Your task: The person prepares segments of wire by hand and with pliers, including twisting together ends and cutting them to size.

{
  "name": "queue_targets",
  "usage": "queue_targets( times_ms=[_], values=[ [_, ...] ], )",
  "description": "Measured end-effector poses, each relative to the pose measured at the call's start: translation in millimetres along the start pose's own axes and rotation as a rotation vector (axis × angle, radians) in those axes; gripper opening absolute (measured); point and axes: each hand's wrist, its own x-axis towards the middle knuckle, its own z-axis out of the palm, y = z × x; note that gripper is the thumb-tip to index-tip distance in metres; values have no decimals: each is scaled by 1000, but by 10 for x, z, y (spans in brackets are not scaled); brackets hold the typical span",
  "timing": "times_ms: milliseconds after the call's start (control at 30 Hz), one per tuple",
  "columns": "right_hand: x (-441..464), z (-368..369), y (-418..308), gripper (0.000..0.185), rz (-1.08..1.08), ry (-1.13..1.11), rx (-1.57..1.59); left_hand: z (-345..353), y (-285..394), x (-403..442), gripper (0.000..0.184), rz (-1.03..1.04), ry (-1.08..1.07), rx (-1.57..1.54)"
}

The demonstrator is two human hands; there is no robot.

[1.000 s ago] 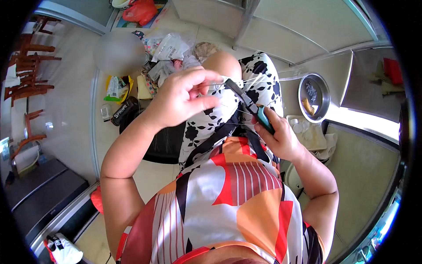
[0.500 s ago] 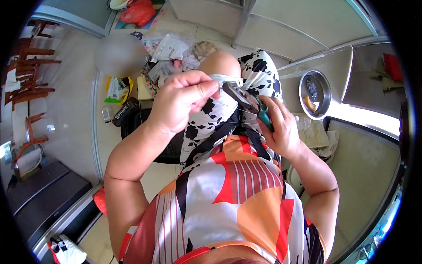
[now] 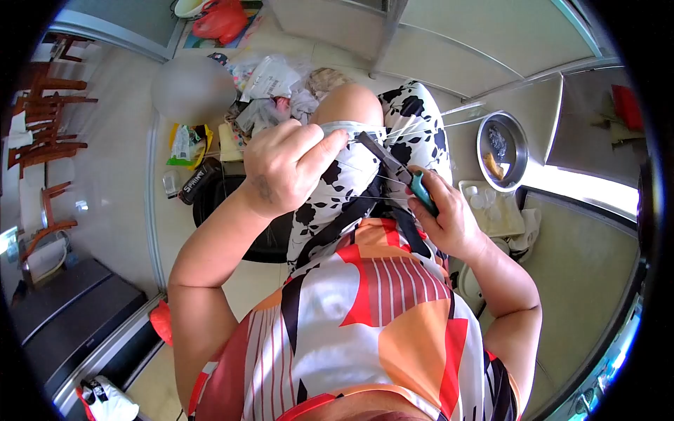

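In my right hand (image 3: 449,214) I grip a pair of scissors (image 3: 393,161) with teal handles and dark blades. The blade tips point up and left, close beside my left thumb. My left hand (image 3: 291,165) is closed, thumb pressed to forefinger over the lap, apparently pinching thin white string (image 3: 414,131). Strands of it stretch right from near the blade tips, and finer ones cross below the blades. What lies inside the left fist is hidden. White cloth with a black flower print (image 3: 337,182) covers my lap, beneath both hands; one knee is bare.
A metal bowl (image 3: 521,151) with small items stands at the right, above a tray (image 3: 502,217) of clear cups. Plastic bags and cloths (image 3: 274,81) are piled beyond my knees. A black bottle (image 3: 200,179) lies at the left. Glass panels and cabinets stand around.
The scissors now lie straighter and their blades look closer together. The pinkish-grey bit seen by the blades is gone from there. White strands now reach out to the right. My left hand has turned knuckles-up.
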Motion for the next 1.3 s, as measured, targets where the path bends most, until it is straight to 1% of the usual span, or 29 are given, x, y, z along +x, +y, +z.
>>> queue_targets(
  times_ms=[67,100,133,200,233,300,367,400,500,533,567,633,667,733,767,833,900,1000,1100,1133,1200,1233,1267,1300],
  values=[
    [21,-45,-6,46,-80,62,-129,42,0,-22,25,-131,-8,-254],
    [52,-86,16,48,-166,127,-266,51,0,-23,23,-197,-11,-379],
    [92,-142,59,50,-252,191,-402,1,48,-27,15,-351,-65,-616],
    [170,-240,83,53,-410,312,-626,-44,143,-14,9,-513,-101,-820],
    [223,-275,136,50,-498,364,-657,-59,182,-19,6,-594,-118,-921],
    [264,-310,189,50,-546,344,-623,-85,232,-46,5,-727,-149,-1069],
    [296,-396,207,50,-594,338,-695,-96,268,-60,4,-873,-178,-1214],
    [305,-428,206,50,-618,332,-732,-72,273,-102,8,-928,-204,-1325],
    [384,-379,226,54,-517,229,-611,46,97,-206,13,-1135,-216,-2007],
    [358,-308,273,58,-421,137,-517,86,93,-182,16,-1172,-189,-1639],
    [325,-244,258,52,-325,72,-379,111,91,-142,15,-994,-186,-1189],
    [208,-145,181,40,-6,-100,-73,96,95,-122,18,-681,-93,-717],
    [155,-101,239,34,48,-176,39,100,78,-137,21,-493,-75,-485],
    [139,-148,113,33,165,-281,173,102,9,-159,27,-112,-38,-21],
    [134,-166,67,33,222,-328,240,88,-2,-162,28,-80,-40,4],
    [109,-170,63,30,220,-333,297,54,-21,-134,29,-8,-45,48],
    [118,-217,51,27,239,-378,343,15,-38,-84,26,54,-47,94],
    [134,-272,11,18,328,-459,535,-23,-73,-50,22,145,-48,149],
    [130,-330,4,22,408,-539,614,-79,-96,-62,20,191,-73,164],
    [129,-333,0,22,371,-522,599,-92,-94,-66,20,198,-85,164],
    [122,-331,-15,24,300,-486,569,-65,-47,-37,16,56,-23,-69],
    [121,-332,-37,25,222,-427,436,-58,-27,-25,15,-15,8,-186],
    [118,-332,-72,26,146,-367,305,-88,-9,-20,13,-102,-5,-304],
    [109,-333,-100,27,70,-305,173,-95,8,-19,12,-135,8,-362]
  ],
)
